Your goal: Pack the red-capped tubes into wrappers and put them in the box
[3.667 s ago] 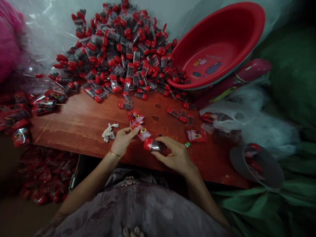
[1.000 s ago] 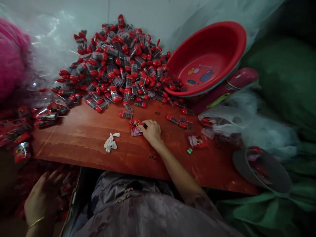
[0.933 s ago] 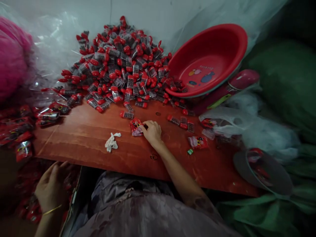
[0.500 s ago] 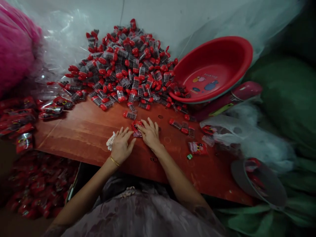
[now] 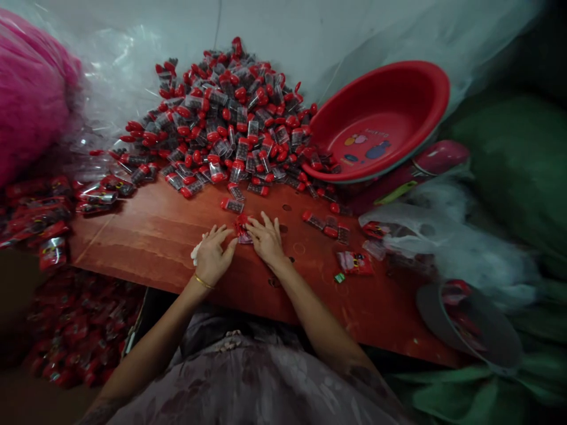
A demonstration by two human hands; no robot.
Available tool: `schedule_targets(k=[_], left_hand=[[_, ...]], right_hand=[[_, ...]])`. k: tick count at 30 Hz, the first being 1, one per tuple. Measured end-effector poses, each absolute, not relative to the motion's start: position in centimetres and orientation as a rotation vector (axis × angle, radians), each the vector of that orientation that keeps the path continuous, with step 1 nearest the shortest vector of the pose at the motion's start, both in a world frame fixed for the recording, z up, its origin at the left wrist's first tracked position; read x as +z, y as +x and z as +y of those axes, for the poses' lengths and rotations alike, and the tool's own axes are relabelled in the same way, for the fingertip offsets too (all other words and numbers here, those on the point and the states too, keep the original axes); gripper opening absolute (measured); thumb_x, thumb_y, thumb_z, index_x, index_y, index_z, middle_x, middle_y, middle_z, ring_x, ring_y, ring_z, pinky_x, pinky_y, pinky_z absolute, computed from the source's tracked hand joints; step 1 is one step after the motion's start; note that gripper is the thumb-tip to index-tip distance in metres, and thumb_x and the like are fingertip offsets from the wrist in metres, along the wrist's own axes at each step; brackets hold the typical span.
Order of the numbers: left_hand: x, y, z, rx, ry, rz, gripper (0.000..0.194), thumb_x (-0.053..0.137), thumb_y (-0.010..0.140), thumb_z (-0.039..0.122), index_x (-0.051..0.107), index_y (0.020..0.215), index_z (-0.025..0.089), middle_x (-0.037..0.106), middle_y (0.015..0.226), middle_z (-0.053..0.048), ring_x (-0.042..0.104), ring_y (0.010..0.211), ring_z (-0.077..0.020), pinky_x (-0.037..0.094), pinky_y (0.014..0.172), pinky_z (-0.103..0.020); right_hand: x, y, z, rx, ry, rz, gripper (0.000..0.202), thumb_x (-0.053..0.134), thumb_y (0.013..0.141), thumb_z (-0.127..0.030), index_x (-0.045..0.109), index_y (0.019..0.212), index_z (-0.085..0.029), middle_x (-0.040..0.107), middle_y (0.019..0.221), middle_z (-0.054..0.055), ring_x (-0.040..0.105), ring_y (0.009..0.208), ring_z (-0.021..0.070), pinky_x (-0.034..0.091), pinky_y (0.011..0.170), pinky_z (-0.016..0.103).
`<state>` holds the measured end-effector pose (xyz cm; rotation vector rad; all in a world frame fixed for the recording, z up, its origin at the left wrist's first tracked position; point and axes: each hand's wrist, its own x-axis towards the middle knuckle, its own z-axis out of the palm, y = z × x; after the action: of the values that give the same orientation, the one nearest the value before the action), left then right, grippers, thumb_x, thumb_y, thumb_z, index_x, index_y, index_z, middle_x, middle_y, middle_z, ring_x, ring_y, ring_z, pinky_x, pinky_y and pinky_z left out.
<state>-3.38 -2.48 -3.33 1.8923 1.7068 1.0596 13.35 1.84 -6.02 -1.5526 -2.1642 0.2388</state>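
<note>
Packs (image 5: 53, 206) crowd the table's (image 5: 133, 236) left edge. Wood stretches on to the cloth (image 5: 194, 254), partly hidden by the left hand (image 5: 213, 257), fingers spread. Beside it, in from the near edge, lies the packet (image 5: 243, 235), partly under the right hand's (image 5: 267, 241) splayed fingers. Rightward, wood separates three tubes (image 5: 331, 226).

Dim overall; lower left and far right are lying in shadow. Clear plastic (image 5: 117, 68) is throwing glare, table (image 5: 146, 221) is showing soft sheen. Edges are stretching, green cloth (image 5: 481, 398) is smearing, red packet (image 5: 243, 234) print is blurring.
</note>
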Motion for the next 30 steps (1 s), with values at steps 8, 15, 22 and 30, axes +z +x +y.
schedule_targets(k=[8, 15, 22, 30], left_hand=[[-2.0, -2.2, -2.6, 1.183, 1.49, 1.633, 0.033, 0.061, 0.076, 0.041, 0.068, 0.101, 0.021, 0.071, 0.098, -0.009, 0.064, 0.094, -0.0244, 0.045, 0.087, -0.036], [-0.9, -0.6, -1.3, 1.356, 1.106, 1.266, 0.025, 0.062, 0.074, 0.038, 0.072, 0.078, 0.016, 0.069, 0.069, -0.002, 0.059, 0.067, -0.0144, 0.045, 0.068, -0.024], [-0.1, 0.0, -2.3, 1.273, 1.131, 1.248, 0.026, 0.067, 0.068, 0.038, 0.073, 0.076, 0.015, 0.07, 0.07, -0.004, 0.058, 0.063, -0.0148, 0.045, 0.064, -0.025], [-0.8, 2.0, -1.6, 1.251, 0.858, 1.152, 0.032, 0.076, 0.057, 0.039, 0.074, 0.078, 0.014, 0.07, 0.069, -0.002, 0.057, 0.064, -0.0124, 0.045, 0.067, -0.025]], right_hand=[[-4.7, 13.0, 0.0, -0.041, -1.459, -2.059, 0.026, 0.046, 0.09, -0.024, 0.066, 0.106, -0.026, 0.066, 0.116, 0.002, 0.039, 0.129, 0.0254, 0.006, 0.108, 0.061], [-2.1, 12.0, -3.0, 0.083, -1.346, -1.858, 0.032, 0.048, 0.088, -0.029, 0.057, 0.118, -0.025, 0.057, 0.127, 0.006, 0.04, 0.128, 0.0229, 0.015, 0.11, 0.052], [-2.4, 11.6, -3.5, 0.847, -1.27, -1.358, 0.027, 0.049, 0.085, -0.038, 0.065, 0.083, -0.017, 0.066, 0.073, 0.002, 0.059, 0.066, 0.0138, 0.047, 0.064, 0.024], [-2.5, 12.0, -3.9, 0.536, -1.428, -1.414, 0.036, 0.041, 0.088, -0.038, 0.05, 0.059, -0.019, 0.046, 0.052, -0.004, 0.044, 0.05, 0.01, 0.034, 0.052, 0.022]])
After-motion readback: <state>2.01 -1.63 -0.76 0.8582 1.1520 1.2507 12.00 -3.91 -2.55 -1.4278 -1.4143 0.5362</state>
